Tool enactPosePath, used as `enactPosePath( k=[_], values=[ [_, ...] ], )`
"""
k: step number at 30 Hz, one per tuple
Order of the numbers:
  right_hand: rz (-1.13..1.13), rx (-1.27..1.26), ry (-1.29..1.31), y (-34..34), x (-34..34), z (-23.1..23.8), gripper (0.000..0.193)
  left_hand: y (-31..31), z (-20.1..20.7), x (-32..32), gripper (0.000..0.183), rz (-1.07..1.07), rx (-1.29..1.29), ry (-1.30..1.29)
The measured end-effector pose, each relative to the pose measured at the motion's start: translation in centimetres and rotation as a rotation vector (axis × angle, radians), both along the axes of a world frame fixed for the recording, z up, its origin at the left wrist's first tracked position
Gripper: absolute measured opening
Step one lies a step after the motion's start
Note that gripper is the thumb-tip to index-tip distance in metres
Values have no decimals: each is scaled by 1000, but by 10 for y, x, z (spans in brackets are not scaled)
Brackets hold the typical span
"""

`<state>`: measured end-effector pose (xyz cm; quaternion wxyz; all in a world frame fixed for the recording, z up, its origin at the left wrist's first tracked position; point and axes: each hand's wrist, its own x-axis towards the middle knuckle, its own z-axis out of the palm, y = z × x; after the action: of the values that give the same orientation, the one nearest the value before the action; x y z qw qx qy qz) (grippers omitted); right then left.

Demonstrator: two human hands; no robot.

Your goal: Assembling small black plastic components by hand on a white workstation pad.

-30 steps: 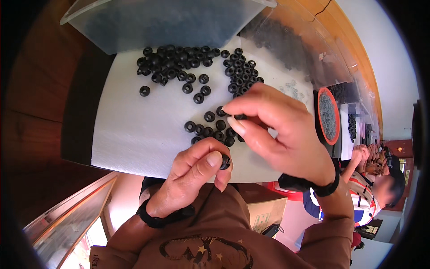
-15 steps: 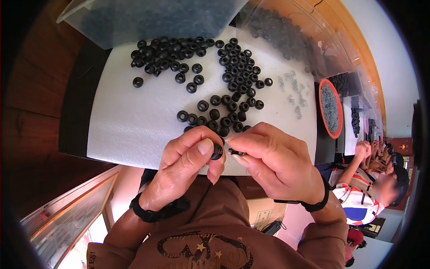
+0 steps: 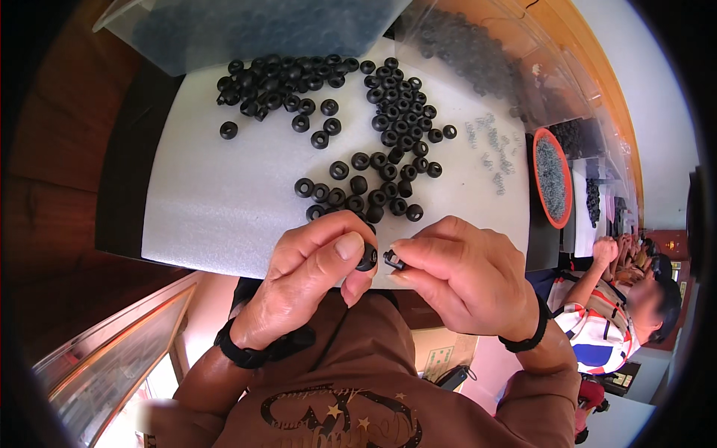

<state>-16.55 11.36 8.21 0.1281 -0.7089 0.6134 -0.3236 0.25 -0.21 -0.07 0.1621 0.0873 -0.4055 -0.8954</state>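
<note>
My left hand (image 3: 297, 278) is closed round a black ball-shaped cord lock shell (image 3: 367, 259), pinched between thumb and fingers with its opening turned right. Just across from it, my right hand (image 3: 467, 275) pinches a small black cord lock plunger (image 3: 393, 260) with a hole through it. A narrow gap separates the two parts. Both hands are over the near edge of a white foam sheet (image 3: 216, 194). Beyond my fingers lie several loose black shells (image 3: 358, 184), some partly hidden by my left hand.
More black shells are heaped at the far left (image 3: 272, 86) and far middle (image 3: 399, 104). Small metal springs (image 3: 497, 153) lie on the right, beside an orange bowl of springs (image 3: 570, 179). Translucent bins (image 3: 485, 56) stand along the back. A person (image 3: 605, 313) sits at right.
My right hand has drawn slightly down and right, and the plunger has turned so its hole shows. The left hand still holds the shell, nearly in place.
</note>
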Motion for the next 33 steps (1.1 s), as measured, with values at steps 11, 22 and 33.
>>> enactPosePath(
  k=[11,22,33],
  values=[
    [98,-84,91,-8,0,-1,33,0,1,0,39,2,-38,-24],
    [116,-35,94,-8,0,3,37,-1,-1,-2,43,22,-139,-5],
    [127,-61,160,-5,6,2,35,0,-4,-2,48,22,-218,-15]
  ],
)
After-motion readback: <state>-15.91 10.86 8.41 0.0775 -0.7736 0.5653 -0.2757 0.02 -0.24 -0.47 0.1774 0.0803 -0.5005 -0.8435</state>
